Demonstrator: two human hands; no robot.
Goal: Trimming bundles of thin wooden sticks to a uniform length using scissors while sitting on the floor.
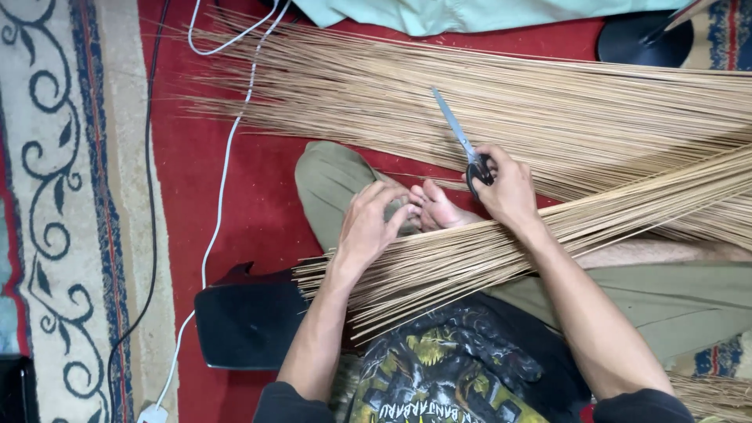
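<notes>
My right hand (507, 192) is closed on the black handles of a pair of scissors (462, 141), whose silver blades point up and left over the sticks. My left hand (366, 227) rests with fingers curled on a bundle of thin tan sticks (470, 262) lying across my lap; it presses on them, and whether it grips any is unclear. The bundle fans out to the right. My bare foot (435, 207) shows between the two hands.
A wide spread of long tan sticks (470, 102) covers the red carpet (235, 180) ahead. A white cable (223, 180) and a black cable (149, 157) run down the left. A black box (243, 321) sits by my left elbow. Pale green cloth (470, 12) lies at the top, beside a dark round base (638, 39).
</notes>
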